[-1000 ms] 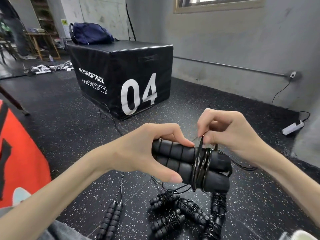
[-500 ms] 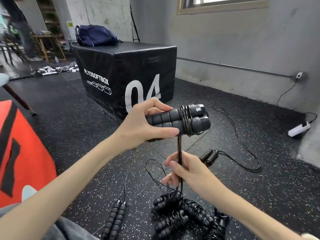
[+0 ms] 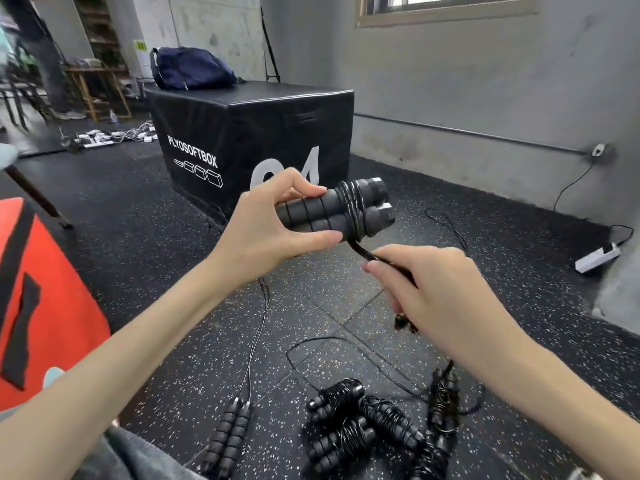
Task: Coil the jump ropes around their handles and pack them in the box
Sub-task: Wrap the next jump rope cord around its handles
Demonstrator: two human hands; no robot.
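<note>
My left hand (image 3: pixel 266 233) grips a pair of black foam jump-rope handles (image 3: pixel 332 211) held side by side at chest height. Several turns of thin black rope (image 3: pixel 355 211) circle the handles near their far ends. My right hand (image 3: pixel 429 292) pinches the bundled rope strands just below and right of the handles, and the strands run taut up to the coil. On the floor below lie several coiled jump ropes (image 3: pixel 367 424) in a heap. An uncoiled pair of handles (image 3: pixel 230 434) lies to their left, its rope trailing away. No packing box is visible.
A black plyo box (image 3: pixel 249 133) marked 04 stands ahead with a blue bag (image 3: pixel 190 69) on top. A red padded block (image 3: pixel 41 299) sits at the left. A white power strip (image 3: pixel 597 259) lies by the grey wall at right. Loose rope (image 3: pixel 450 223) loops across the speckled floor.
My right hand has risen from low over the floor to just under the handles, still holding the rope. The handles stayed in my left hand, tilted slightly more toward me.
</note>
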